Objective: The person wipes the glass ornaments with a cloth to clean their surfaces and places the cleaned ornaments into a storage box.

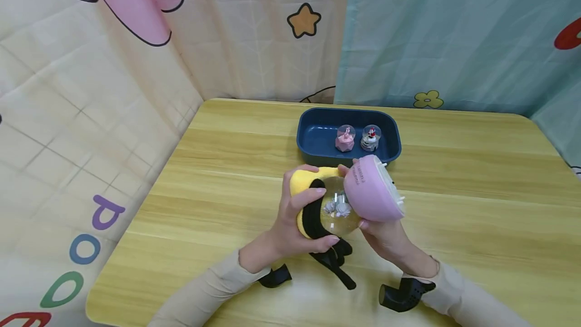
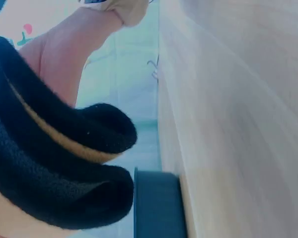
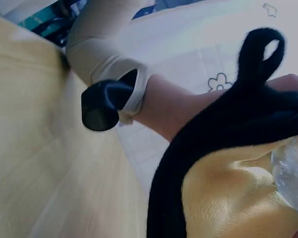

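Observation:
In the head view my left hand [image 1: 288,221] grips a yellow-and-black plush piece [image 1: 298,180] with loose black strips dangling below. Its fingers and thumb curl round the plush, which lies against the clear dome of a large snow globe [image 1: 374,191]. White-grey figures show inside the dome. My right hand [image 1: 386,236] holds this globe tilted on its side, with the lilac base turned right; that base hides part of the hand. Black strips of the plush fill much of the left wrist view. The right wrist view shows its yellow fabric beside the dome.
A dark blue tray [image 1: 313,138] stands behind the hands near the table's back edge. It holds a small pink snow globe [image 1: 345,140] and a small white-based one [image 1: 370,140]. Patterned curtains [image 1: 263,29] hang behind the wooden table [image 1: 454,175].

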`<action>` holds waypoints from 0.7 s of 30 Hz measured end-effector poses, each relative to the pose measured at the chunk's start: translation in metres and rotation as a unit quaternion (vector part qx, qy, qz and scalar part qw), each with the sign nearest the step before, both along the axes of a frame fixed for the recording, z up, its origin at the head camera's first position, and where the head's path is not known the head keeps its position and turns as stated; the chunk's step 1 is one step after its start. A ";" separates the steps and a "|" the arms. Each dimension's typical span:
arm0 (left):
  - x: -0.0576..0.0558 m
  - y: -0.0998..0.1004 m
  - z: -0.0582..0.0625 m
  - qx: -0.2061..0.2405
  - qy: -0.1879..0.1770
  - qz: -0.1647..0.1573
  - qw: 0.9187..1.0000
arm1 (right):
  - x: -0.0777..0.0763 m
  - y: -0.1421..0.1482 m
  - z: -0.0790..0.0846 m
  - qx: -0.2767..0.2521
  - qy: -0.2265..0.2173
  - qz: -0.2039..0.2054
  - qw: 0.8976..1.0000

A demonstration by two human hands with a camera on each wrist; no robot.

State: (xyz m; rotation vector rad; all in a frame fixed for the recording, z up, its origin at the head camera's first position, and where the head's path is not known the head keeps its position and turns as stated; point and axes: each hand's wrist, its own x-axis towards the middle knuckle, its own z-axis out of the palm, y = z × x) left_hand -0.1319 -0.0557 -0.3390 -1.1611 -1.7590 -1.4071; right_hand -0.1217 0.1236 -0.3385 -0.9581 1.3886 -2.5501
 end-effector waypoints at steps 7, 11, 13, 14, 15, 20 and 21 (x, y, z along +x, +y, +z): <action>0.004 -0.003 0.000 -0.084 -0.033 -0.004 0.996 | 0.010 -0.001 -0.006 0.030 0.092 -0.065 0.993; 0.002 -0.005 0.001 -0.085 -0.068 0.020 0.994 | 0.012 0.006 -0.010 0.075 0.123 -0.116 0.983; 0.000 -0.005 0.000 -0.064 -0.076 0.031 0.995 | 0.011 0.010 -0.007 0.114 0.118 -0.136 0.977; -0.001 -0.005 0.000 -0.054 -0.077 0.035 0.995 | 0.010 0.012 -0.004 0.138 0.110 -0.149 0.973; -0.002 -0.005 0.000 -0.044 -0.075 0.036 0.996 | 0.009 0.014 -0.001 0.166 0.105 -0.163 0.967; -0.007 -0.006 0.002 0.004 -0.043 0.054 0.998 | 0.002 0.021 0.012 0.291 0.092 -0.198 0.931; -0.008 -0.007 0.003 0.016 -0.032 0.060 0.998 | 0.000 0.021 0.014 0.311 0.094 -0.197 0.925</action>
